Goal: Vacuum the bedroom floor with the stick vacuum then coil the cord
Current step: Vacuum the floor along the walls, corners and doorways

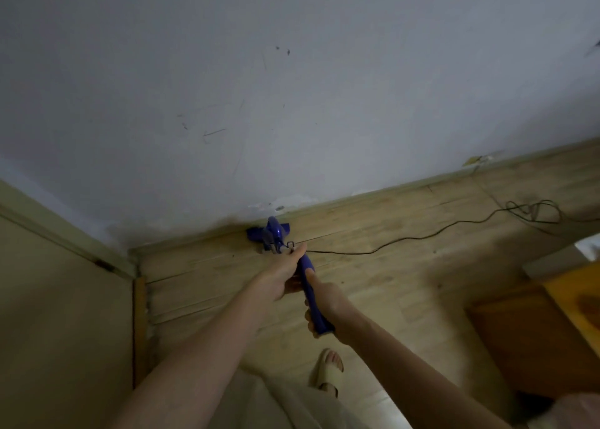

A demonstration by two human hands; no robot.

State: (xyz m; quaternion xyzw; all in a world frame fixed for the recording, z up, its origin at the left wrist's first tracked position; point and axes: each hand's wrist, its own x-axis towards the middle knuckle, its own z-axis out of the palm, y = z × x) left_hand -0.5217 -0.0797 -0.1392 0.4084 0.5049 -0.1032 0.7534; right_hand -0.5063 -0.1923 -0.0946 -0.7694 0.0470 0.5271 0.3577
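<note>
- Stick vacuum: I see its head on the wood floor, touching the skirting, to catch edge dust.
- Right hand wraps the handle; left hand curls round the shaft for steering.
- Cord trails right, uncoiled.

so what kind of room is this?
Probably a room in a home, likely a bedroom. Light wood plank floor meets a scuffed white wall at a baseboard; both hands hold a blue stick vacuum, its cord trailing across the floor.
</note>
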